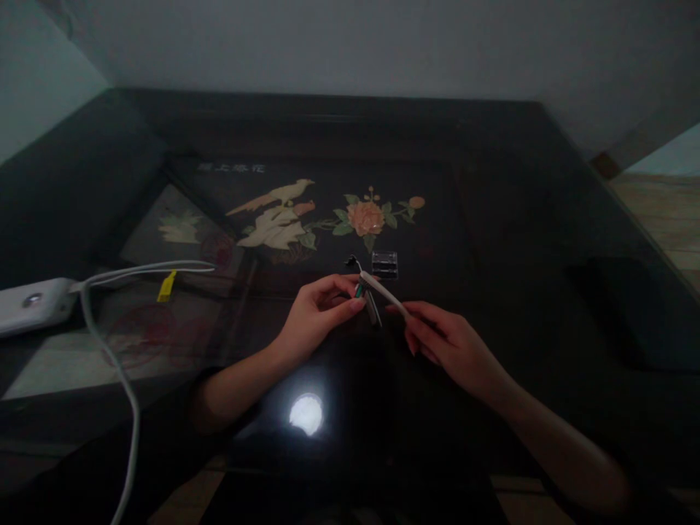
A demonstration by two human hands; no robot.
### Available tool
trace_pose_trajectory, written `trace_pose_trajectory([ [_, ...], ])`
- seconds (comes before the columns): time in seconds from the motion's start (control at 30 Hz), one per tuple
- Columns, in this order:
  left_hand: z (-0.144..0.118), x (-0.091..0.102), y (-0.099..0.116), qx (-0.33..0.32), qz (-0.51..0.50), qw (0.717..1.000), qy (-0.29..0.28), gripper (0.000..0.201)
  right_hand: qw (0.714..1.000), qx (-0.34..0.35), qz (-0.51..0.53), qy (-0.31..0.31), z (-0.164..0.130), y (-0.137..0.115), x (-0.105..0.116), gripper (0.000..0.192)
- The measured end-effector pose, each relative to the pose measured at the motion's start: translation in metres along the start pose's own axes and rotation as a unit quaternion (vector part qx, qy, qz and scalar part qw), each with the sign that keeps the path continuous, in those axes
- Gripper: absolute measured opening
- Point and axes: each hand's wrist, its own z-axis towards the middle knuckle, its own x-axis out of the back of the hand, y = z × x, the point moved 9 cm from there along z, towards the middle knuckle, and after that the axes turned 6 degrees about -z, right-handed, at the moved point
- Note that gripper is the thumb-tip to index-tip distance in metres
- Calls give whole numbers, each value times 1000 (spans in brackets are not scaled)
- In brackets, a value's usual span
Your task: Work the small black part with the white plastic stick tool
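My left hand [322, 310] pinches a small, thin, upright object [372, 310] with a grey body and a green part near the thumb. Its exact kind is too dim and small to tell. A pale, narrow strip [386, 293] slants from the top of that object down to my right hand [445, 343], whose thumb and fingers close on its lower end. Just beyond the hands lie a small black piece [351, 260] and a small clear-and-black case [385, 265]. Both hands are held over the dark glossy table [437, 415].
At the left are a white power bank-like device [36, 302], a white cable [123, 372] and a yellow tag [167, 286]. A dark flat object [645, 310] lies at the right. The tabletop bears a bird picture [278, 215], a flower picture [366, 219] and a bright reflection.
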Motion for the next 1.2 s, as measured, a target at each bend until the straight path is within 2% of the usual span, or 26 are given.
trace_pose_trajectory([
  [0.2, -1, 4, -2, 12, 14, 1000, 19, 24, 1000, 17, -2, 16, -1, -2, 4, 40],
  [0.47, -1, 3, -2, 10, 3, 1000, 17, 23, 998, 19, -27, 44, -1, -5, 9, 37],
  [0.9, -2, 7, -6, 25, 0, 999, 31, 26, 998, 13, -31, 46, -2, -3, 8, 36],
  [1.2, -1, 4, -6, 22, -1, 1000, 15, 24, 998, 18, -35, 52, -2, -3, 9, 36],
])
